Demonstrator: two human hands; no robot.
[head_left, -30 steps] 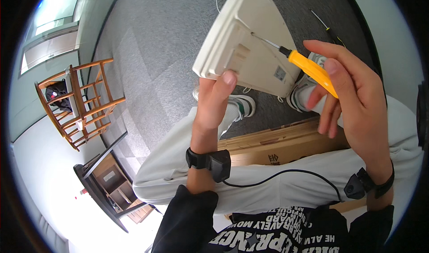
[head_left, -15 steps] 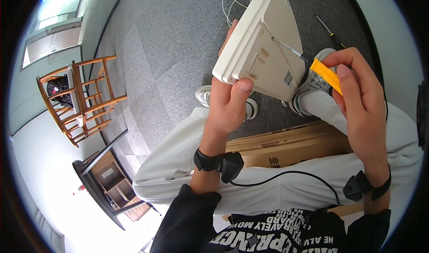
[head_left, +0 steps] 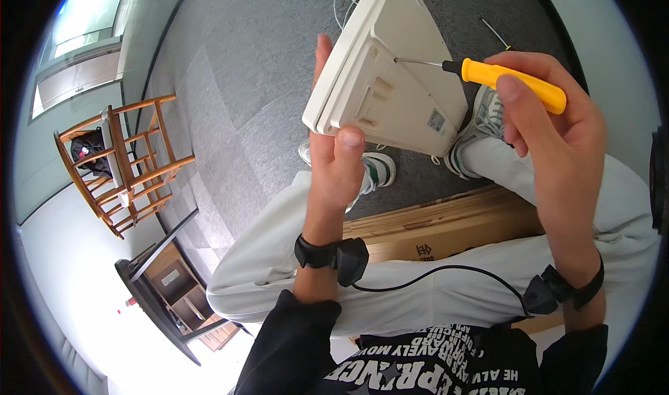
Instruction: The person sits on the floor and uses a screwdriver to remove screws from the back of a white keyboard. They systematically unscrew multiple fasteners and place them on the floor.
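My left hand grips the lower left edge of a white plastic device, its thumb on the face toward me and its fingers behind. The device stands tilted, showing molded slots and a small label; I cannot tell its exact kind. In my right hand is a screwdriver with a yellow handle, held between thumb and fingers. Its thin metal shaft points left, and the tip meets the device's face near a small hole. Behind the device a white cable loops on the carpet.
Another screwdriver lies on the grey carpet beyond my right shoe. Between my legs sits a cardboard box. To the left stand a wooden chair with a black bag and a dark table. A wall runs along the right.
The device has shifted left and a little toward me. My right hand has turned the screwdriver to a flatter angle, its tip still at the device's face.
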